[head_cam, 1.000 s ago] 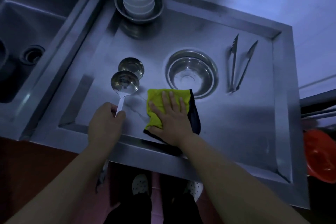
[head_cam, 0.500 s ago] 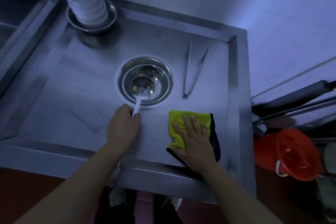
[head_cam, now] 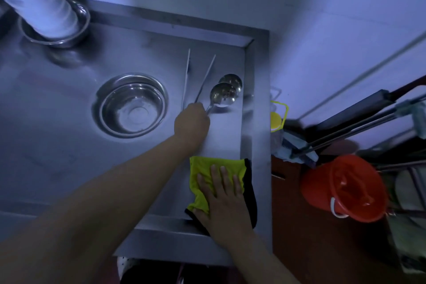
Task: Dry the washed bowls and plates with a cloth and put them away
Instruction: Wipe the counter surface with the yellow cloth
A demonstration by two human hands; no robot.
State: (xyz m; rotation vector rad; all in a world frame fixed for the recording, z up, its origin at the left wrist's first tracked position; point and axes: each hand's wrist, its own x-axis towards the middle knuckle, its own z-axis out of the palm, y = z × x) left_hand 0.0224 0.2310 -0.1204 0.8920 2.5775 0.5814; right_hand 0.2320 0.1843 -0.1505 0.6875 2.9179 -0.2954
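Counter [head_cam: 57,157] spans my view, bowl [head_cam: 132,106] left of tongs [head_cam: 196,80]. My right hand [head_cam: 224,200] presses flat on the cloth [head_cam: 202,170], near right. My left hand [head_cam: 192,122] grips the ladle [head_cam: 223,95]. I read no writing.

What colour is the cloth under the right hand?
Yellow-green with a black edge; the cloth shows best in the head view, flat under the right hand.

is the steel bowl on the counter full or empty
Empty. The steel bowl sits upright on the counter, and its bare shiny bottom shows with nothing inside; a thin film of water cannot be ruled out.
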